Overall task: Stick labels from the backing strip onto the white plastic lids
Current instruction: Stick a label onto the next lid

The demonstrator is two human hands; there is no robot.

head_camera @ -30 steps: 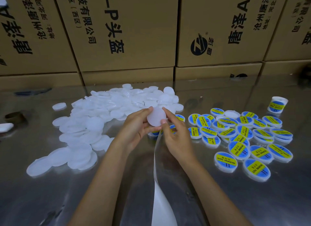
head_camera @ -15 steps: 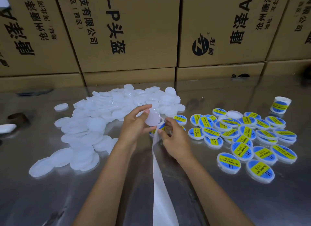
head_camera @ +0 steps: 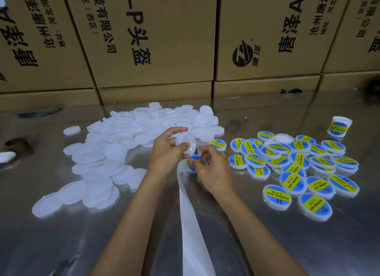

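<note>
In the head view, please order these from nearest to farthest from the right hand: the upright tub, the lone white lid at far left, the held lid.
1. Held lid, just left of the right hand, in the left hand.
2. Lone white lid, far left.
3. Upright tub, far right rear.

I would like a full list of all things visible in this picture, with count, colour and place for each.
plain white round plastic lids: a large pile, too many to count, white, left half of the table
labelled white lids: a few dozen, blue and yellow labels, right half of the table
small white labelled jar: one, far right
white backing strip: one, runs from the hands toward the camera
shiny metal table: one, silver
brown cardboard boxes: several, black print, stacked behind the table
left hand: holds one plain white lid
right hand: pinches a blue and yellow label at the strip's top
</note>
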